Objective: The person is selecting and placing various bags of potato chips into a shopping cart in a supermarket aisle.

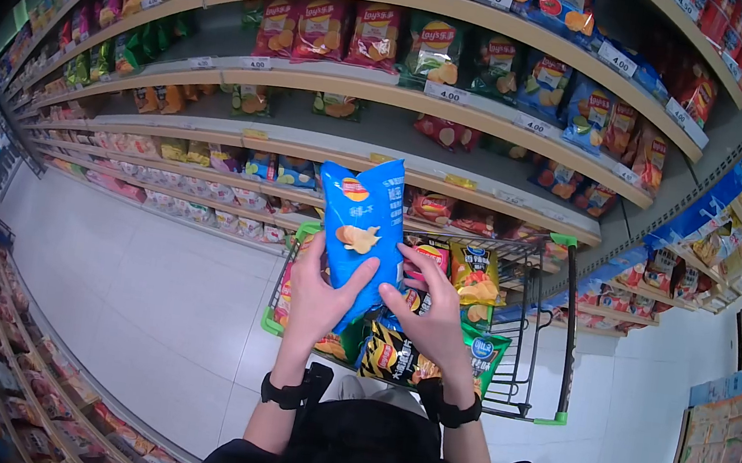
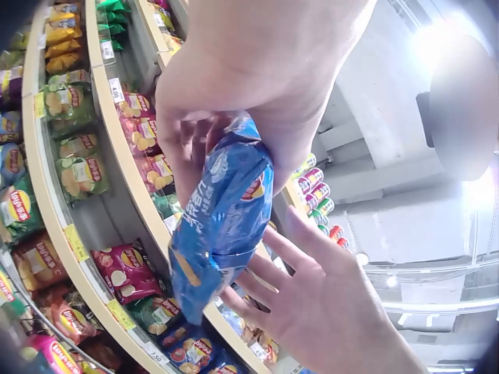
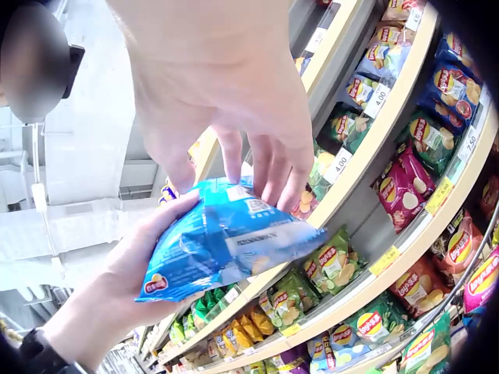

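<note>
A tall blue chip bag [image 1: 360, 230] is held upright above the cart in the head view. The left hand [image 1: 318, 298] grips its lower left side, thumb across the front. In the left wrist view the left hand [image 2: 249, 86] pinches the blue bag [image 2: 222, 210] at one end. The right hand [image 1: 430, 314] is at the bag's right side, fingers spread and slightly bent, fingertips close to its edge. In the right wrist view the right hand [image 3: 226, 101] has its fingertips at the blue bag [image 3: 226, 241], while the left hand [image 3: 117, 273] supports the other side.
A shopping cart [image 1: 567, 351] with green corners holds several chip bags, among them a yellow one [image 1: 475, 275] and a black one [image 1: 388, 354]. Shelves of chip bags with price tags [image 1: 452, 94] curve in front. More shelves [image 1: 43, 376] stand at left, and a tiled floor [image 1: 147, 296] lies between.
</note>
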The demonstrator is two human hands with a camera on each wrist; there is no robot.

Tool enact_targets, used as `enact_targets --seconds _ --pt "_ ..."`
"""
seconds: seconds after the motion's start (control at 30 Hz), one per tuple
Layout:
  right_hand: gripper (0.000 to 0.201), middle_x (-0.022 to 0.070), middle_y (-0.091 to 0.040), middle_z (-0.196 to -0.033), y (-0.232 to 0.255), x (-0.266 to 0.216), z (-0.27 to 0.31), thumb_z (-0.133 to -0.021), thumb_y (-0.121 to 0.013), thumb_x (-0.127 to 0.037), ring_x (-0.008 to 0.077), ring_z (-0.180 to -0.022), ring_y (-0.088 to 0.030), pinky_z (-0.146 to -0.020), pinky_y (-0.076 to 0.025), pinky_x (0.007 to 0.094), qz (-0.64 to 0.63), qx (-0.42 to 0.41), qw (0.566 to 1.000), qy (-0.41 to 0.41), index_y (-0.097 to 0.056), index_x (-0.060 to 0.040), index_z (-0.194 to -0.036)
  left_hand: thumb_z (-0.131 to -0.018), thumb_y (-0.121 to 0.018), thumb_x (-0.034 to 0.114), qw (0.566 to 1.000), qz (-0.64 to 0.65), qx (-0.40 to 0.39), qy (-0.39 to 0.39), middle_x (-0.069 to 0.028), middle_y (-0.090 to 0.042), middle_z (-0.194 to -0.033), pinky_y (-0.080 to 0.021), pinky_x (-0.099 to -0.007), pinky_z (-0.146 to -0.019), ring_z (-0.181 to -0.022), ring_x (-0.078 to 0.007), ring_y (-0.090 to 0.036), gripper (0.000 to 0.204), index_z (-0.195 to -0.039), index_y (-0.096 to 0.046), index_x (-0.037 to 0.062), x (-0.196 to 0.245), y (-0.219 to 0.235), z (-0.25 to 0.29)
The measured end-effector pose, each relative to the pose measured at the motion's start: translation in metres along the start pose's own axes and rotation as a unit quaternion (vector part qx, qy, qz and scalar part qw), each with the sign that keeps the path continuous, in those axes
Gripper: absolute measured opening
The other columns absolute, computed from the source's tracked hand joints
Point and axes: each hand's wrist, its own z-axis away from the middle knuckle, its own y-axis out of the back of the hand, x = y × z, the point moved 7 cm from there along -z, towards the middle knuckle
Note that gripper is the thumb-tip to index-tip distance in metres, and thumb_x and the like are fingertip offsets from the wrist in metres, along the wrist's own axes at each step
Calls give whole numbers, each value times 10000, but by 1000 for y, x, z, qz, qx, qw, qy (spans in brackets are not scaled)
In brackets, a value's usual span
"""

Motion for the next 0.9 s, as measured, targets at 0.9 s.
enact_targets --seconds 0.9 --pt "576 186 -362 -1455 14 20 6 -939 -585 -111 209 -1120 -591 -875 -530 299 -312 88 938 -125 -312 -19 -1438 -905 -652 175 948 230 -93 198 -134 -626 -1160 -536 -285 -837 -996 -159 -646 482 -1309 -465 -11 -35 -23 5"
